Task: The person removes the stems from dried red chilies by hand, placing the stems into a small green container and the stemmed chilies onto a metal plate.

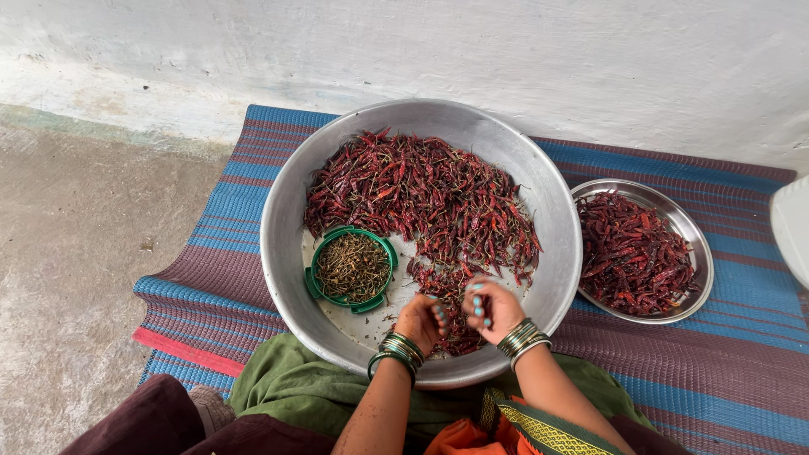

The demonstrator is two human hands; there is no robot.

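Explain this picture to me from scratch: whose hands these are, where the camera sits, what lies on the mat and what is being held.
There is no machine here. A person wears the one camera on their head, so you look down at their own hands. The left hand and right hand meet over a big metal basin of dried red chillies, pinching a chilli between them. A small green bowl in the basin holds stems. A smaller metal plate of chillies sits to the right. Everything rests on a striped mat.

Striped mat, white wall, concrete floor, green cloth
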